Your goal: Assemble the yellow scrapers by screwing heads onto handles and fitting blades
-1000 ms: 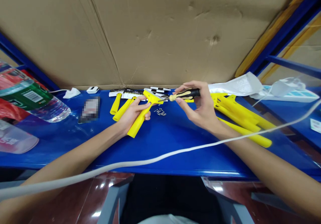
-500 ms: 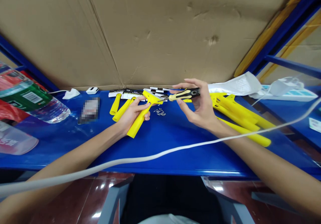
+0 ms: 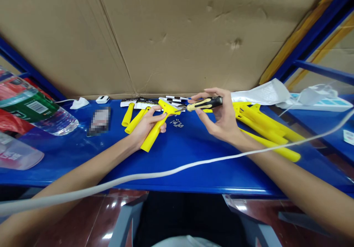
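Observation:
My left hand (image 3: 146, 125) is closed around a yellow plastic scraper handle (image 3: 153, 134), its wide head tilted up and to the right. In my right hand (image 3: 222, 119) is a screwdriver (image 3: 206, 103) with a black and cream grip, held between thumb and fingers. The metal shaft points left and its tip meets the yellow head; whether a screw sits there is too small to tell. Just below the tip, several small screws (image 3: 177, 123) lie scattered on the blue table (image 3: 177, 169).
Several yellow handles (image 3: 265, 127) are piled at right, others (image 3: 128, 115) at left by black-and-white packets (image 3: 143, 103). Bottles (image 3: 38, 108) and a blurred flat object (image 3: 99, 120) lie left. A white cable (image 3: 171, 172) crosses in front of my forearms. Cardboard (image 3: 171, 36) stands behind.
Both hands hold nearly the same pose, with the screwdriver still at the yellow head. The whole view has shifted very slightly.

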`<state>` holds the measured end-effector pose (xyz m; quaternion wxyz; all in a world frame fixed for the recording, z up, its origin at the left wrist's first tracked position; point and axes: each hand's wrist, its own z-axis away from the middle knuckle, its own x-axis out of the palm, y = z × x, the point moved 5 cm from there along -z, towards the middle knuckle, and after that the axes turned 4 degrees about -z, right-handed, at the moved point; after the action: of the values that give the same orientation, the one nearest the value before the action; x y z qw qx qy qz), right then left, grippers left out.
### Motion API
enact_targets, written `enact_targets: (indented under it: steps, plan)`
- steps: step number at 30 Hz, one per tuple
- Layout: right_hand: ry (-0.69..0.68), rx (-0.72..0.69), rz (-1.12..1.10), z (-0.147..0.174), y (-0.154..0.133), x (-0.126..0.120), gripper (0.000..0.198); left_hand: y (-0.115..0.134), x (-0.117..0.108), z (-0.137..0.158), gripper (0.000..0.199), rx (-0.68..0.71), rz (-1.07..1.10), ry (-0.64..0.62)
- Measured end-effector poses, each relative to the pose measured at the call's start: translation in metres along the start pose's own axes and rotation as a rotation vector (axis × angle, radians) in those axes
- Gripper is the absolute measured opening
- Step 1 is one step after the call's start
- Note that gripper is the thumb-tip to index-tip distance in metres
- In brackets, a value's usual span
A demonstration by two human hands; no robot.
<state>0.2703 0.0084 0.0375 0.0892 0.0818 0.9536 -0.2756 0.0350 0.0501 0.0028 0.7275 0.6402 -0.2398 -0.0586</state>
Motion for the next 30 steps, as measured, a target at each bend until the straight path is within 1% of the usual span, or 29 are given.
enact_targets:
  steps: [4, 6, 9, 13, 16, 22, 30]
  plan:
    - [0.043, -0.01, 0.039, 0.0001, 0.002, -0.0013, 0.046, -0.0003, -0.0001, -0.0001, 0.048, 0.0, -0.007, 0.003]
    - [0.066, -0.023, 0.053, -0.0006, 0.0033, -0.0031, 0.043, -0.0008, 0.0004, 0.0, 0.049, 0.001, -0.015, 0.002]
    - [0.062, 0.003, 0.041, -0.0012, 0.0057, -0.0044, 0.047, -0.002, 0.0003, 0.0, 0.052, -0.004, -0.029, 0.001]
    - [0.011, 0.022, -0.005, 0.0005, 0.0049, -0.0021, 0.055, -0.0023, -0.0009, -0.0006, 0.051, 0.003, -0.008, -0.006]
    - [-0.01, 0.019, -0.003, 0.002, 0.0036, 0.0006, 0.053, -0.0019, -0.0011, -0.001, 0.05, 0.005, 0.009, -0.013]
    - [0.027, 0.062, -0.014, 0.0032, 0.0066, 0.0016, 0.049, -0.0015, -0.0007, -0.0005, 0.05, 0.004, -0.006, -0.003]
    - [0.075, 0.085, -0.037, 0.0024, 0.0102, -0.0003, 0.056, -0.0039, -0.003, -0.0019, 0.049, -0.002, -0.013, -0.006]
